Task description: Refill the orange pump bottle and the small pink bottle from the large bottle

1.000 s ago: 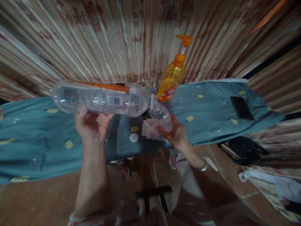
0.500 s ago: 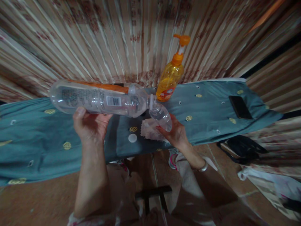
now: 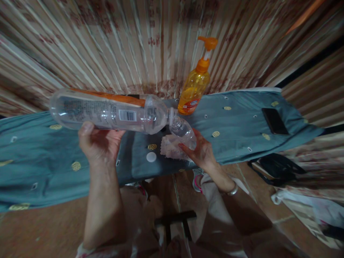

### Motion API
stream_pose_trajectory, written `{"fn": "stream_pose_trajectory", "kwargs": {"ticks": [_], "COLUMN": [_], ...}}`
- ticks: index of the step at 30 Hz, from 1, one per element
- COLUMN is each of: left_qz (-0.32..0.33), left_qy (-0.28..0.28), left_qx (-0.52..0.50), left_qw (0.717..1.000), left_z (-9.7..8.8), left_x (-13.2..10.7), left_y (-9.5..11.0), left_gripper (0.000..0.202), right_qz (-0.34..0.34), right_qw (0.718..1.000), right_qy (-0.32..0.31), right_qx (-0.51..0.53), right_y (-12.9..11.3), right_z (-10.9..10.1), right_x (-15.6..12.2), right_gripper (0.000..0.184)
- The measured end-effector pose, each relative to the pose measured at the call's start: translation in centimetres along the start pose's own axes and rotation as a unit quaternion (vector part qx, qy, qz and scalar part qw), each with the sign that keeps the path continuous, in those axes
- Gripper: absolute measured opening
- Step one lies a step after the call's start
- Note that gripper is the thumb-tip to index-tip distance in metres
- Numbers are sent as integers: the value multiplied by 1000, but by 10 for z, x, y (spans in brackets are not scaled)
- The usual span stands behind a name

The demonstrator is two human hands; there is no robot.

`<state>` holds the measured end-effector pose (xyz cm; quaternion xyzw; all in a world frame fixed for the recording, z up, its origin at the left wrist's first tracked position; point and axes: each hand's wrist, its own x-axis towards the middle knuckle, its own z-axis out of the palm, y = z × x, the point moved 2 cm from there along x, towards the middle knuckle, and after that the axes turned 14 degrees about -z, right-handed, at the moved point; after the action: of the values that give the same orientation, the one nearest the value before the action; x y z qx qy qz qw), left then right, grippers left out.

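My left hand (image 3: 100, 143) is closed around the underside of a large clear plastic bottle (image 3: 107, 113) with an orange-edged label. The bottle lies nearly level in the air, its neck pointing right. My right hand (image 3: 200, 150) grips a small clear bottle (image 3: 184, 132), tilted with its mouth up against the mouth of the large one. Whether liquid runs between them I cannot tell. Beneath the small bottle a pinkish cloth (image 3: 169, 148) with zigzag edges lies on the table. A round white cap (image 3: 151, 157) rests left of the cloth.
An orange pump bottle (image 3: 193, 91) with yellow liquid stands behind the small bottle. A dark phone (image 3: 274, 121) lies on the right of the green table cover (image 3: 236, 136). Pleated curtain (image 3: 129, 46) hangs behind. On the floor at right is a black bag (image 3: 276, 168).
My left hand and the large bottle have shifted slightly left, the bottle's base rising a little. The mouths still meet, and my right hand stays nearly in place.
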<state>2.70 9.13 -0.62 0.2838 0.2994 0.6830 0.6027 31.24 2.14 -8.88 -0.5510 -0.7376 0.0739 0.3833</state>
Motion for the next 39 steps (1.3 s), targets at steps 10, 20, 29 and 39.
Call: {"fn": "stream_pose_trajectory", "kwargs": {"ticks": [10,20,29,39], "left_qz": [-2,0,1,5], "left_qy": [23,17,8,-16], "left_qx": [25,31,25,12], "left_qw": [999,999,1000,1000], "left_z": [2,1,1,0], "left_x": [-3,-2,-2,1], "left_y": [2,2,2,2], "left_gripper": [43,41,43,47], "right_qz": [14,16,11,1], "right_qw": [1000,1000,1000,1000], "right_qy": [-4,-2,-5,1], "right_qx": [8,8,-1,-4], "right_y": [2,3,3,4], "right_z": [0,0,1,1], "right_x": [-1,-1,-2,-2], "right_gripper": [67,68,71,76]}}
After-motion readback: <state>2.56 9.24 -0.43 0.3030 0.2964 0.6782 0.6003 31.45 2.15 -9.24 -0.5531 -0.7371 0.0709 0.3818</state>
